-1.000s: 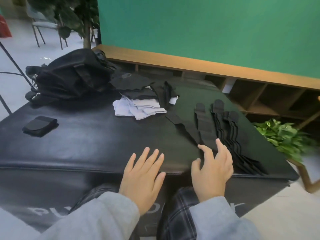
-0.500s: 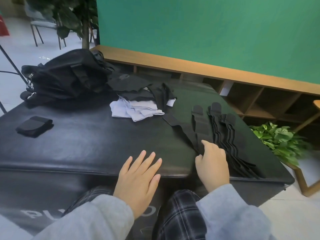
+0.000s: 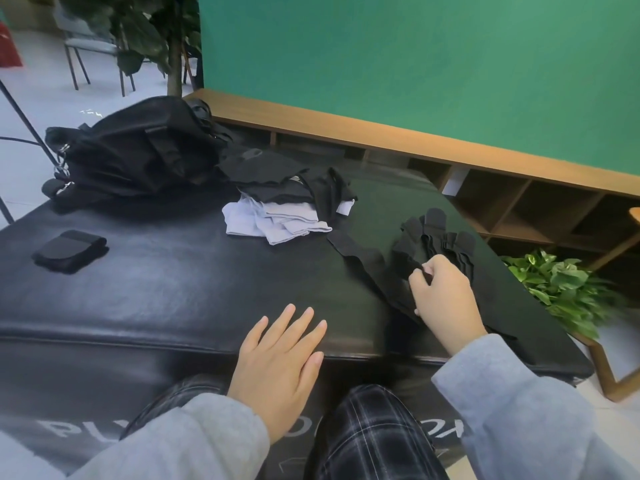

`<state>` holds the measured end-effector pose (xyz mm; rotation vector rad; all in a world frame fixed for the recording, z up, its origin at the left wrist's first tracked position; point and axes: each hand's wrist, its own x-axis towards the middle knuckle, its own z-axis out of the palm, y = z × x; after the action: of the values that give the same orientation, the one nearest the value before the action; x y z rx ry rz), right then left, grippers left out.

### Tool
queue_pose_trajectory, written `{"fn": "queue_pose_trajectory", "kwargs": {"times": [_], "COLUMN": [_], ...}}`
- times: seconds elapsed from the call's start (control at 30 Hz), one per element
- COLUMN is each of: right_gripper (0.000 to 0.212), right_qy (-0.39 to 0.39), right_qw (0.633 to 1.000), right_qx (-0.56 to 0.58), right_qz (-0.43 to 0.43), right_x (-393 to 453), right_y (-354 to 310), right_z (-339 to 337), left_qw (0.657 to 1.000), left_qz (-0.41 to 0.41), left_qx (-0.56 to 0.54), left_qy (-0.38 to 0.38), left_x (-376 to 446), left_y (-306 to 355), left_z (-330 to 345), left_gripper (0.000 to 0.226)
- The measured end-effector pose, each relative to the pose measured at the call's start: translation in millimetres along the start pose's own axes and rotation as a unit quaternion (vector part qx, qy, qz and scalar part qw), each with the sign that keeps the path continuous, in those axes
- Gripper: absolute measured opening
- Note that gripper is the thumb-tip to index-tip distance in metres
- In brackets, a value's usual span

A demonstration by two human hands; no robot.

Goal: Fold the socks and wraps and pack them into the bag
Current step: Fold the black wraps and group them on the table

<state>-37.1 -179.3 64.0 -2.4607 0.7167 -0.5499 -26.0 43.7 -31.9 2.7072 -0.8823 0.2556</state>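
The right hand (image 3: 445, 296) pinched the near wrap (image 3: 405, 261), whose length ran away beyond its fingertips; the left hand (image 3: 280, 358) rested flat, released, well aside.

Bag (image 3: 138, 157) at the table's (image 3: 173, 299) far left; sock pile (image 3: 287, 206) to its right; folded wrap (image 3: 69, 250) on the left, in front of the bag; loose wraps (image 3: 433, 244) right, under the right hand (image 3: 445, 294); left hand (image 3: 280, 368) flat on the near edge.
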Motion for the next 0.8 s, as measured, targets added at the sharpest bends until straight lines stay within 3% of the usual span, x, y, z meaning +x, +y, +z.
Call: {"fn": "queue_pose_trajectory", "kwargs": {"times": [0.1,0.23,0.4,0.53,0.6,0.73,0.8], "right_gripper": [0.011,0.015,0.029,0.036,0.035,0.062,0.051], "right_qy": [0.013,0.081,0.102,0.083,0.079,0.016,-0.02], "right_qw": [0.987,0.973,0.967,0.966,0.969,0.965,0.964], "right_qx": [0.158,0.214,0.2,0.116,0.07,0.082,0.097], "right_qz": [0.033,-0.02,-0.121,-0.216,-0.225,-0.249,-0.248], "right_x": [-4,-14,-41,-66,-75,-89,-93], "right_y": [-5,-14,-22,-18,-14,-9,-4], "right_z": [-4,-5,18,53,67,78,81], "left_qw": [1.0,1.0,1.0,0.999,0.998,0.995,0.995], "left_qz": [0.002,0.006,0.008,0.015,0.016,0.005,0.004], "left_qx": [-0.005,-0.006,-0.008,-0.024,-0.03,-0.052,-0.06], "left_qy": [0.01,0.024,0.025,0.044,0.061,0.082,0.084], "left_x": [0,-2,0,-1,-1,1,1], "left_y": [-1,-3,-2,-2,-2,-1,0], "left_z": [2,5,4,6,6,6,5], "left_gripper": [0.052,0.052,0.054,0.051,0.046,0.057,0.06]}}
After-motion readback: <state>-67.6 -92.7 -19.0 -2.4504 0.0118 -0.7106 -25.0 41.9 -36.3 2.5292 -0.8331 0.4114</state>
